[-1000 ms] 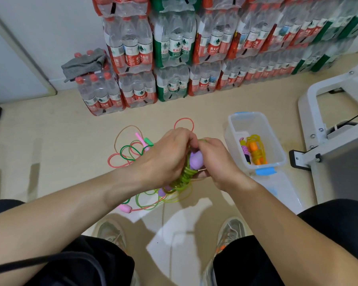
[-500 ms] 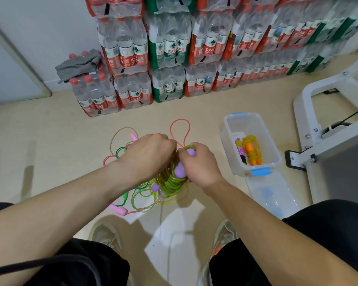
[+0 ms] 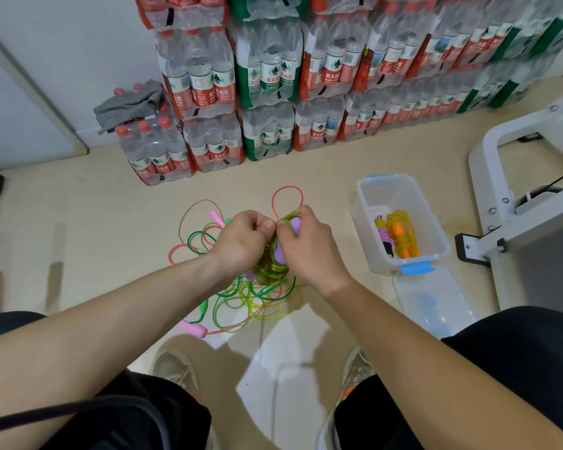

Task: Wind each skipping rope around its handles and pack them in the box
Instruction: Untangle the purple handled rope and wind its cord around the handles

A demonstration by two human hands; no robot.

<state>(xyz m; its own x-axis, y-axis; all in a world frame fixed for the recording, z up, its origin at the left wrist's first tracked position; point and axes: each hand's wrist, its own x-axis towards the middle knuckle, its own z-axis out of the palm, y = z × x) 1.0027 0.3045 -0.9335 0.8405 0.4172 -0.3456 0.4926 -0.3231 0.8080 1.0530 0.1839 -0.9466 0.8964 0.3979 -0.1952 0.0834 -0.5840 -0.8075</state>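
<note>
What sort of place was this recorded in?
Probably a storeroom or back room: shrink-wrapped packs of bottled water stacked against the wall, a beige floor, and a white metal frame.

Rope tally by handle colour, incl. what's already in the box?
purple-handled rope: 1
pink-handled rope: 1
green-handled rope: 1
orange-handled rope, in the box: 1
pink-corded rope, dark handle, in the box: 1
Total: 5
</note>
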